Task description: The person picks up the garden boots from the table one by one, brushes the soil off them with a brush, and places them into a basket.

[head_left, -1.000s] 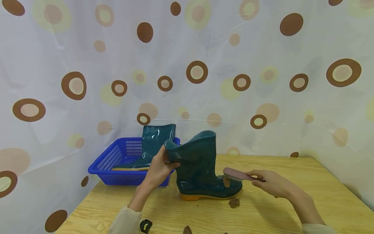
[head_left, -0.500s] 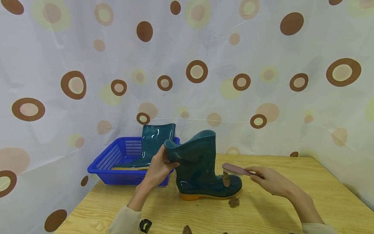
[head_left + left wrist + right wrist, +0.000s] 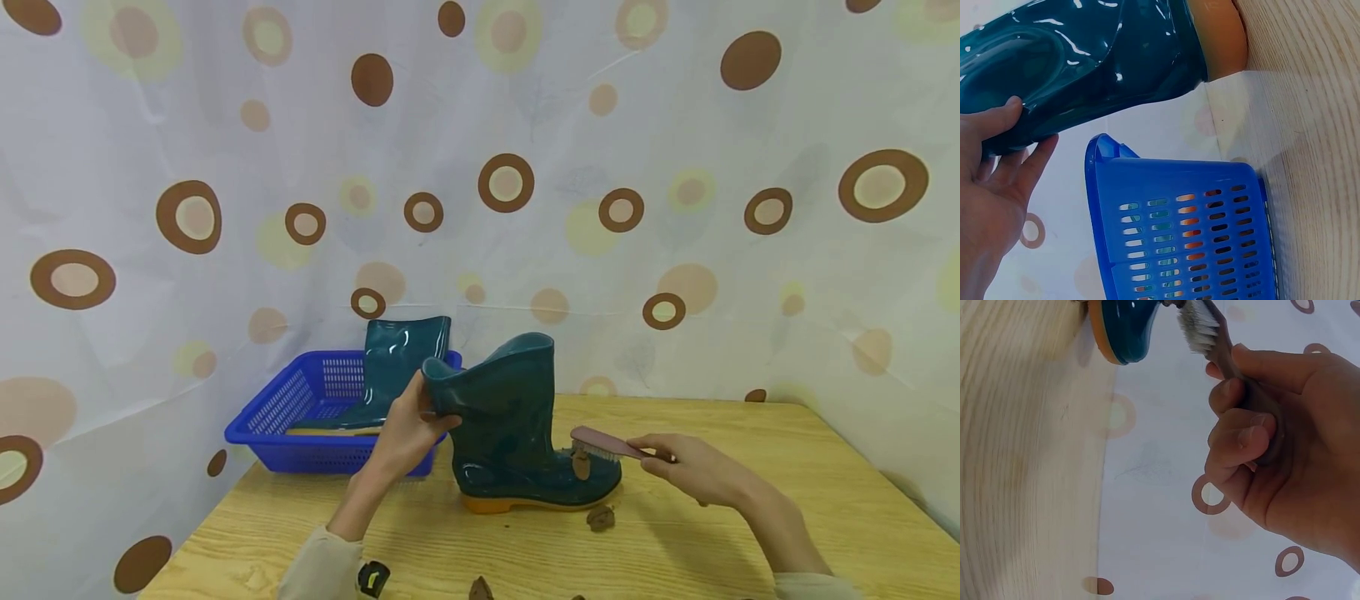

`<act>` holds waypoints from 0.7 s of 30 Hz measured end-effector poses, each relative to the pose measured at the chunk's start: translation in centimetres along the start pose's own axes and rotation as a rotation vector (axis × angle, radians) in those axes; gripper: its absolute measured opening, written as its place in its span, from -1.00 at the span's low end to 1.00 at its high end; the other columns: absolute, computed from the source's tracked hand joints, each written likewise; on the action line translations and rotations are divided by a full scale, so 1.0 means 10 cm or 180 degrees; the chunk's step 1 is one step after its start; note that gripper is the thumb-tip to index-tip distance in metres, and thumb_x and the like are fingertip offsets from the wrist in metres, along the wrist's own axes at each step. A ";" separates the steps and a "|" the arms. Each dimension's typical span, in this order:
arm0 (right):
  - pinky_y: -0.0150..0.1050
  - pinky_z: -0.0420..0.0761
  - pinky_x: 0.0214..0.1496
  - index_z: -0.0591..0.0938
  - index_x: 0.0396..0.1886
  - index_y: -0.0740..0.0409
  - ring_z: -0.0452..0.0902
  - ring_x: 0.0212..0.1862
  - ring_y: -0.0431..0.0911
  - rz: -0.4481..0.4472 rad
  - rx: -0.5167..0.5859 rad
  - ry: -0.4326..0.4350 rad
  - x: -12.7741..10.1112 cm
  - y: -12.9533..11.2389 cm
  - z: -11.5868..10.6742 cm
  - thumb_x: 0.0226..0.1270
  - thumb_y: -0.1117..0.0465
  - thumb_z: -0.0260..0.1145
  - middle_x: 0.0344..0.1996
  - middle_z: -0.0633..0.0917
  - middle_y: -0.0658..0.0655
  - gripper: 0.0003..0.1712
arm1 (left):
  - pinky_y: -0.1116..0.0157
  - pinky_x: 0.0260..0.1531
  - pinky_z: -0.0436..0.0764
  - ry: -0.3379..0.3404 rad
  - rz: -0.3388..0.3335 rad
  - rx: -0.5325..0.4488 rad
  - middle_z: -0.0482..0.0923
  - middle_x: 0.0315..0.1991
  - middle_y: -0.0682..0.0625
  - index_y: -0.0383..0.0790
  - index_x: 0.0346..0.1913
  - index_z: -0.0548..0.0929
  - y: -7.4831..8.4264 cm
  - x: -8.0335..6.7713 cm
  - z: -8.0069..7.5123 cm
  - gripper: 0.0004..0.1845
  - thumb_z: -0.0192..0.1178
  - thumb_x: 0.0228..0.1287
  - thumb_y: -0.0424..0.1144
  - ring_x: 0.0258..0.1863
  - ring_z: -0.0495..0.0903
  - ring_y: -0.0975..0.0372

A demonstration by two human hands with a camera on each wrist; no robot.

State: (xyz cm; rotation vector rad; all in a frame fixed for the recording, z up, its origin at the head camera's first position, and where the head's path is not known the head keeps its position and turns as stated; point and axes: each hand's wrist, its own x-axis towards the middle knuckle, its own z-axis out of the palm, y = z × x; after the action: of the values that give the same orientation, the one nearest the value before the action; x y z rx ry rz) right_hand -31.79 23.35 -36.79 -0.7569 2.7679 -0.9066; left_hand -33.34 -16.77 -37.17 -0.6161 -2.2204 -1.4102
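A dark green rain boot [image 3: 502, 425] with an orange sole stands on the table, toe pointing right. My left hand [image 3: 411, 429] grips the back of its shaft near the top, thumb on the near side; the left wrist view shows the fingers [image 3: 1040, 164] behind the rubber. In my right hand [image 3: 693, 468] is a pinkish-brown brush [image 3: 603, 442], its handle wrapped by curled fingers in the right wrist view. The pale bristles [image 3: 1197, 328] face down over the boot's toe, right at a brown clump of mud [image 3: 581, 465] stuck there.
Behind on the left, a blue plastic basket [image 3: 330, 454] holds a second green boot [image 3: 405, 367]. Brown clumps lie on the wooden table [image 3: 720, 550], one clump [image 3: 601, 518] beside the toe. A small black object [image 3: 372, 578] is near the left sleeve. A dotted curtain hangs behind.
The brush in my right hand rose slightly off the toe, then came back down to the mud clump. My left hand and the boot stayed in place.
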 end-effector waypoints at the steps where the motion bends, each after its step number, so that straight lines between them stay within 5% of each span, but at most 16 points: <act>1: -0.25 0.45 -0.63 0.42 0.39 0.28 0.28 -0.69 -0.21 0.0017 0.0040 -0.0029 -0.01 0.00 -0.01 0.55 0.07 0.11 -0.10 0.63 0.22 -0.45 | 0.08 -0.06 0.72 0.0003 0.0000 0.0003 0.68 0.01 -0.09 -0.06 0.20 0.45 0.00 0.00 0.00 -0.44 0.38 0.17 -0.44 -0.01 0.70 0.03; 3: -0.27 0.40 -0.72 0.42 0.39 0.26 0.15 -0.78 -0.22 0.0044 0.0124 -0.0090 -0.03 0.01 -0.03 0.55 0.06 0.11 -0.11 0.62 0.21 -0.44 | 0.08 -0.06 0.72 0.0010 0.0001 0.0001 0.68 0.01 -0.09 -0.07 0.20 0.45 0.01 0.00 0.00 -0.44 0.39 0.17 -0.44 -0.01 0.70 0.03; 12: -0.34 0.37 -0.73 0.39 0.41 0.30 0.14 -0.77 -0.29 -0.0162 0.0361 -0.0362 -0.10 0.14 -0.13 0.57 0.07 0.08 -0.24 0.57 0.17 -0.43 | 0.07 -0.06 0.72 0.0028 -0.0018 -0.0066 0.68 0.00 -0.11 -0.09 0.19 0.44 0.00 -0.01 0.01 -0.44 0.38 0.16 -0.46 -0.01 0.70 0.02; 21: -0.37 0.35 -0.72 0.39 0.40 0.32 0.12 -0.76 -0.31 -0.0264 0.0537 -0.0494 -0.17 0.21 -0.22 0.57 0.10 0.08 0.10 0.57 0.48 -0.44 | 0.17 -0.11 0.74 0.0043 -0.0012 0.0068 0.69 -0.08 -0.07 -0.06 0.20 0.43 0.01 0.00 0.01 -0.42 0.39 0.16 -0.44 -0.09 0.71 0.09</act>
State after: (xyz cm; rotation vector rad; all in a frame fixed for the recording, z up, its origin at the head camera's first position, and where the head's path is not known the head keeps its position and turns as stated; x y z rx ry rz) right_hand -31.80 26.81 -36.30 -0.8777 2.5066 -1.0339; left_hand -33.27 -16.62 -37.13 -0.5935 -2.2244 -1.3866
